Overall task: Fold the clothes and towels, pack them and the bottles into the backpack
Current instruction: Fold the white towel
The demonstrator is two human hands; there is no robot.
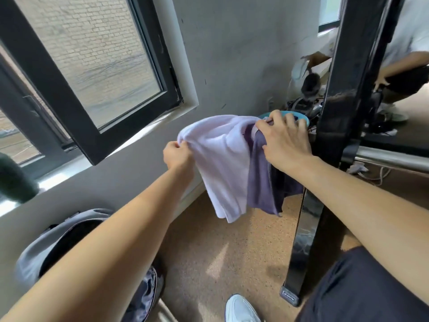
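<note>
A pale lilac towel (pixel 218 163) hangs in the air in front of the wall. My left hand (pixel 177 154) pinches its left top corner. My right hand (pixel 284 140) grips its right top edge, where a darker purple cloth (pixel 261 182) hangs beside the towel; whether my right hand holds that cloth too I cannot tell. A grey backpack (pixel 46 247) stands open on the floor at the lower left, partly hidden by my left forearm.
A black metal frame post (pixel 334 135) rises just right of the cloths, with a blue basin rim (pixel 304 119) behind my right hand. An open window (pixel 92 73) fills the left wall. Another person crouches at the far right. Tan floor lies below.
</note>
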